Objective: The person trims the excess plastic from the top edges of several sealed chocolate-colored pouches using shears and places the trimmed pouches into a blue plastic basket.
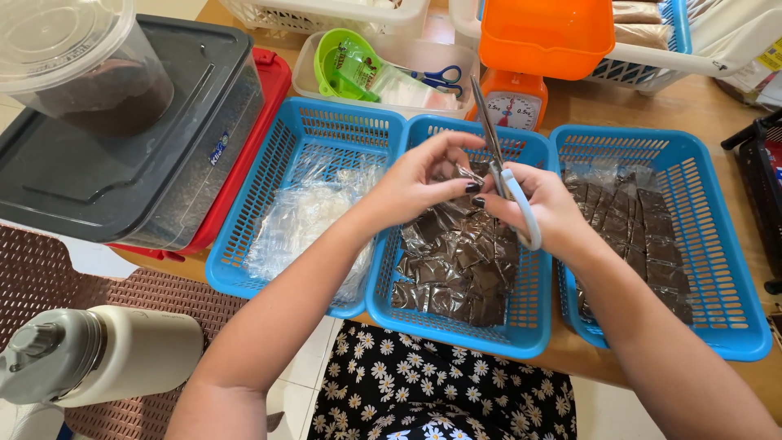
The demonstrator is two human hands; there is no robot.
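My left hand (419, 175) pinches a small clear packet (466, 181) of dark filling, fingers closed on its upper edge, and holds it up over the middle blue basket (456, 330), which is heaped with more such dark packets (456, 273). My right hand (542, 208) is clenched through the pale handles of a pair of scissors (497, 167); their blades point up and away from me, long axis nearly upright and leaning slightly left, just to the right of the packet and touching or almost touching it. I cannot tell whether the blades are parted. So the packet lies directly left of the blades, between my two hands, and the right hand is the one closer to its free edge. The left basket (244, 236) holds empty clear bags (305, 216), the right basket (725, 269) holds dark packets laid in rows (631, 224). Behind them on the worktop (692, 106) stands an orange scale (521, 90).
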